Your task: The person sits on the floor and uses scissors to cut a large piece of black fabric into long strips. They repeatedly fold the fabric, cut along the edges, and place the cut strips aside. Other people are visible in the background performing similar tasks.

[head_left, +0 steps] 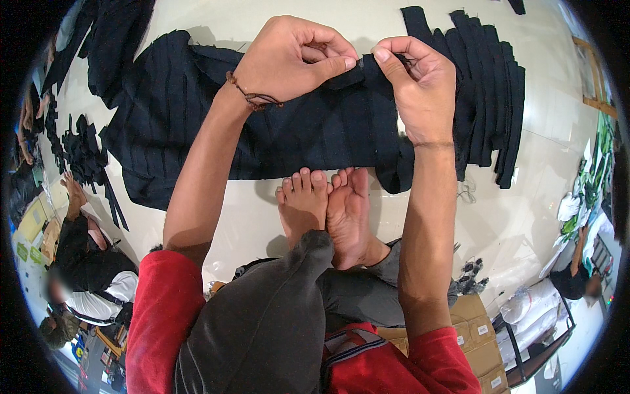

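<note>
A: Made out the exact pinch of the bare left hand (295,56) on the broad black strip-pieced cloth (308,131)?
B: No, lost the index fingertip behind the thumb. Lost parts of the cloth behind both forearms (197,177), too.
A: Noticed anything cut off?
B: Lost parts of the dark grey trousers (256,322), red sleeves (164,295) and upper-left black fabric (121,46) past the frame's edges.
A: Read the small white labels (482,329) on the brown cartons (474,348)?
B: Found them too small, and the head of a person (58,289) at far left blurred.
</note>
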### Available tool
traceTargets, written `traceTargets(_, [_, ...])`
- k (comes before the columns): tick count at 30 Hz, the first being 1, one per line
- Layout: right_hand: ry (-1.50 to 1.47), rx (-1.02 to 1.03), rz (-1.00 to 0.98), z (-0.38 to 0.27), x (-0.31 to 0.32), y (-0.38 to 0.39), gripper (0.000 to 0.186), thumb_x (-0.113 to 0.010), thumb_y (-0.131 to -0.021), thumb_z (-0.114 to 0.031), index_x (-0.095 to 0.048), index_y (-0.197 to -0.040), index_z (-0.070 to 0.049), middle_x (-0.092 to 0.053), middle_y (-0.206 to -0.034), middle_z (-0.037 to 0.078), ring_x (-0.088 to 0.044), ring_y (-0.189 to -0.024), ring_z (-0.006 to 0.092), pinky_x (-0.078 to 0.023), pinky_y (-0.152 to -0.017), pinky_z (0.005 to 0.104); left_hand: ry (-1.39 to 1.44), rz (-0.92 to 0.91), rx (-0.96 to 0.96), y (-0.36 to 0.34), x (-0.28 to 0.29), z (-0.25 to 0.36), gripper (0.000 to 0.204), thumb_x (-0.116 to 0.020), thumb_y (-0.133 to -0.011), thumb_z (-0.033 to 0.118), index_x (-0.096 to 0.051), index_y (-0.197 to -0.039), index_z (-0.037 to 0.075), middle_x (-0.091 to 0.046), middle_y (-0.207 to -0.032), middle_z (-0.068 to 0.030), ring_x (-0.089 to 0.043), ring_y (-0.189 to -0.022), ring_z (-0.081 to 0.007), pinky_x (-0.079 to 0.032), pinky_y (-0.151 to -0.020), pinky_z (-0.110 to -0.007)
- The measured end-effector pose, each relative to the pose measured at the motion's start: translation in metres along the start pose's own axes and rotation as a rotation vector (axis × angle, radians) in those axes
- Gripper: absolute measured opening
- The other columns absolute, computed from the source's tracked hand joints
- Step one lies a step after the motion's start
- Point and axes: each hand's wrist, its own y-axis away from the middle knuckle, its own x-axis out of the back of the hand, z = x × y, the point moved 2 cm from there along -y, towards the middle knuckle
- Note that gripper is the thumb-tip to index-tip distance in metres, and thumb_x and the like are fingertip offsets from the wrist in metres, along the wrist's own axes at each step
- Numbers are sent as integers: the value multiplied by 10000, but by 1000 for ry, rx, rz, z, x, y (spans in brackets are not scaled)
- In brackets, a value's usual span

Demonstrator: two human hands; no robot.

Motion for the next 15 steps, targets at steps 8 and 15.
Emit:
traceTargets(8, [-6, -1, -11, 0, -1, 0, 121, -686, -857, -85, -711, -892, 28, -654, -720, -8, -524, -643, 34, -429, -588, 214, -18, -21, -59, -1, 1, -2, 145, -685, -906, 61, -705, -1024, -21, -659, -795, 12, -579, -673, -13, -461, -591, -166])
traceTargets(15, [26, 1, -41, -2, 0, -2, 129, -698, -849, -96, -714, -886, 27, -631, -684, -11, -507, -630, 40, -417, -574, 223, -48, -42, -95, -4, 2, 0, 140, -678, -920, 86, -702, -1016, -12, -651, -786, 16, -570, -655, -11, -457, -567, -163])
